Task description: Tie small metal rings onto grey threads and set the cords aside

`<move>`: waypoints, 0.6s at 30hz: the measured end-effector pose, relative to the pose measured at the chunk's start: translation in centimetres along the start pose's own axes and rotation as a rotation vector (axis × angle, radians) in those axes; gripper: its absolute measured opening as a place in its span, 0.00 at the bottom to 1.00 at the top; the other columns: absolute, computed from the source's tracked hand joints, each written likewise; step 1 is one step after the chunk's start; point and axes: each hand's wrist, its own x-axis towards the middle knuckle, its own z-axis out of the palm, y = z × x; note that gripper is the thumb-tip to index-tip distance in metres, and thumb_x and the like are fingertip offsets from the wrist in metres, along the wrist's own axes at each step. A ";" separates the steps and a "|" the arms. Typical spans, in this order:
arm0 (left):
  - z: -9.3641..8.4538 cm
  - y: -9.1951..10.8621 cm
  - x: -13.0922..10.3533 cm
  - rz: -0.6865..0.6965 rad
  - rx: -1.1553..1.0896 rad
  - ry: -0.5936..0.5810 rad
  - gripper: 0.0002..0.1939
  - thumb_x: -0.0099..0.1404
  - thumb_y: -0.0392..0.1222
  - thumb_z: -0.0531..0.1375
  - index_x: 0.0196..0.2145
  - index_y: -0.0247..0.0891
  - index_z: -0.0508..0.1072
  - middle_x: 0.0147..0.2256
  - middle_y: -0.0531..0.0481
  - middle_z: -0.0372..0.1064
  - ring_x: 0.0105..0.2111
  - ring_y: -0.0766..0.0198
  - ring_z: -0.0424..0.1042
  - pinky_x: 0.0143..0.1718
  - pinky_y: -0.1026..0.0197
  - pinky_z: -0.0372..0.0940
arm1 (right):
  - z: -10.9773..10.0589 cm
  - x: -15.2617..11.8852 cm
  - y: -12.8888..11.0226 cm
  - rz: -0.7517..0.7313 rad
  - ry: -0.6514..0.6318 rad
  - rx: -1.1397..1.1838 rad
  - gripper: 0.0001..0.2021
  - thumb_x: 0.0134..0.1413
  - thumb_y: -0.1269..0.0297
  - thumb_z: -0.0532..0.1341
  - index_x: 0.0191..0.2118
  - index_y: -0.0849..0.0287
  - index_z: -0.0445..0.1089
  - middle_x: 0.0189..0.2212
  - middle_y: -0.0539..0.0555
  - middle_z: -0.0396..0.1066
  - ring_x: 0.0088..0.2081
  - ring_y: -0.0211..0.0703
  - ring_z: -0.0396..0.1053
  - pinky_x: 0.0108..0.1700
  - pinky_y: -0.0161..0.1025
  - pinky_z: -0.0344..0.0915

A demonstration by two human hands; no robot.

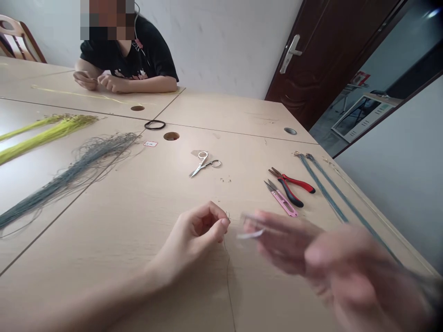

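My left hand (204, 226) is closed in a pinch on a thin grey thread (227, 267). A small loop of it stands above the fingertips, and the rest hangs down toward the table's near edge. To the right of it, my right hand (311, 253) is smeared by motion. Two thin pointed strips, one dark and one pale, jut from its fingers like a slim tool (252, 235); its kind is too blurred to tell. The tips point at my left hand, a little apart from the thread. Beyond both hands lie small silver scissors (204, 163) with their blades spread.
Red-and-black pliers (290, 184) and pink thread snips (282, 198) lie at right, beside grey-blue strand bundles (325, 189). At left are a loose grey thread bundle (76, 170) and yellow-green bundles (51, 133). A black ring (155, 125) lies near a table hole (171, 136). Another person (138, 60) sits opposite.
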 end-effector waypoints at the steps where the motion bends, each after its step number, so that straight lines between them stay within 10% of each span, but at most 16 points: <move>1: 0.0 0.1 0.0 0.008 0.008 0.005 0.10 0.61 0.45 0.55 0.26 0.37 0.65 0.22 0.55 0.61 0.23 0.69 0.60 0.24 0.67 0.56 | 0.3 0.5 -0.1 -0.055 -0.010 0.025 0.07 0.47 0.53 0.64 0.31 0.47 0.70 0.46 0.51 0.71 0.48 0.50 0.69 0.45 0.47 0.70; 18: 0.1 -0.3 -1.1 0.221 -0.055 0.053 0.08 0.64 0.40 0.55 0.28 0.37 0.67 0.27 0.53 0.70 0.29 0.67 0.70 0.30 0.65 0.64 | 0.6 2.3 2.6 -0.216 -0.222 0.034 0.11 0.55 0.73 0.57 0.40 0.48 0.64 0.35 0.48 0.71 0.44 0.45 0.71 0.49 0.52 0.65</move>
